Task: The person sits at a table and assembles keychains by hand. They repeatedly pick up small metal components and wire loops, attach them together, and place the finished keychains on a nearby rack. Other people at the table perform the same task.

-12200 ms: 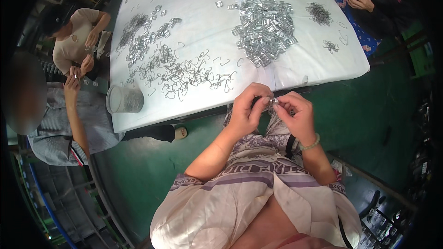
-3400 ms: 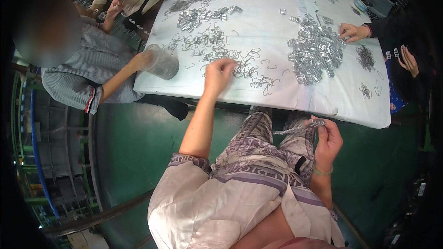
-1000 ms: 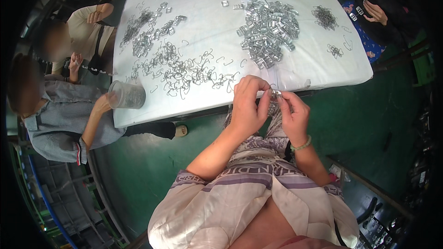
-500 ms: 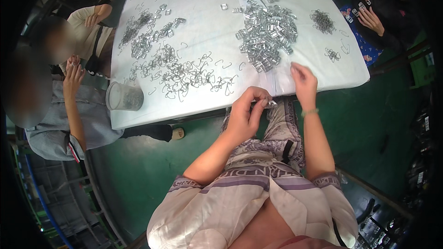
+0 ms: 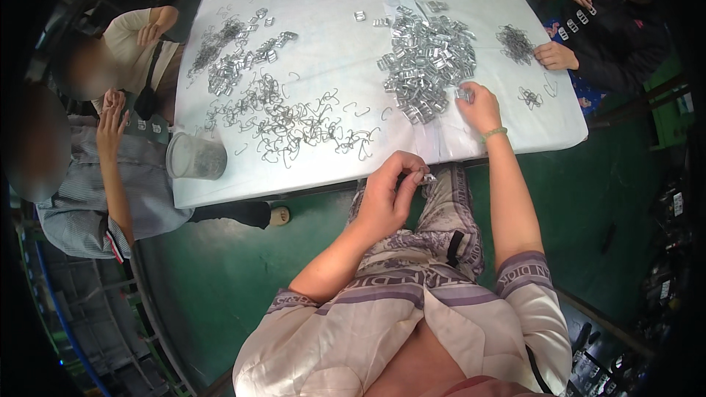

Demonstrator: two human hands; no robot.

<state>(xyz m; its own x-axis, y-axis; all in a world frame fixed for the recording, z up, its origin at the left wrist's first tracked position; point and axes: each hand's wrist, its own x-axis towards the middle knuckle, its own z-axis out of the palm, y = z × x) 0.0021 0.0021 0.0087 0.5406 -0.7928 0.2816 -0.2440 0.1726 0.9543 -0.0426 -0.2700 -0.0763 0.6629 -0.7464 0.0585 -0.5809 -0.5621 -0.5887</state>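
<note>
My left hand (image 5: 391, 190) is just off the table's near edge, above my lap. Its thumb and fingers pinch a small shiny metal clip (image 5: 431, 177), partly covered by the fingertips. On the table, my right hand (image 5: 481, 110) reaches to the near right side of a heap of silvery metal clips (image 5: 426, 55). Between its thumb and fingertips sits another metal clip (image 5: 463, 94). Left of the heap lies a loose spread of bent wire hooks (image 5: 294, 125).
A clear plastic tub (image 5: 197, 156) stands at the table's (image 5: 323, 176) near left corner. More wire pieces (image 5: 516, 44) lie on the right. Two people sit at the left; another, at the right, holds a strip of joined clips (image 5: 573, 26) and touches the table.
My right hand has moved forward to the heap's edge and now has a clip in its fingers. My left hand keeps its pinch, slightly lower. The person at right has put a hand on the table.
</note>
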